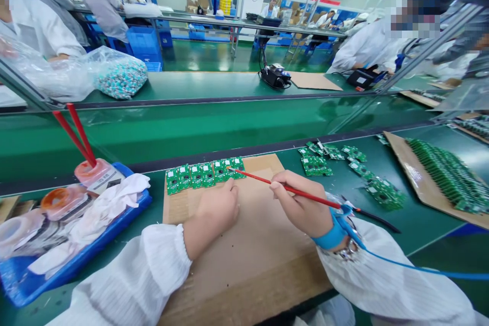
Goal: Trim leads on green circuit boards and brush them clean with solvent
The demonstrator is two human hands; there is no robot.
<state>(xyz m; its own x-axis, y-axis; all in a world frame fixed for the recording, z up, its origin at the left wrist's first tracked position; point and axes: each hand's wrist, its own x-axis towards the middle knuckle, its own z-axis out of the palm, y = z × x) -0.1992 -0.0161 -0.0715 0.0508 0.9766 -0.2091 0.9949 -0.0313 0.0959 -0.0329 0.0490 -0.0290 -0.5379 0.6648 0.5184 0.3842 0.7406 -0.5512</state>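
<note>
My right hand (303,202) is closed around the red handle of a thin brush (263,180). The brush slants to the left, its tip at the rightmost circuit board (225,169) of a short row. Those green boards (181,178) lie side by side along the far edge of a cardboard sheet (263,234). My left hand (217,202) rests on the cardboard just below the row, its fingers curled in and its fingertips hidden, so whatever they hold cannot be seen. A blue strap with a cord (332,234) circles my right wrist.
At left, a blue tray (126,214) holds pink-tinted bottles (97,173) and a white cloth (110,209); two red handles (78,135) stick up. Loose circuit boards (317,165) lie to the right, beside a cardboard carrying stacked boards (446,175). People work beyond the bench rail.
</note>
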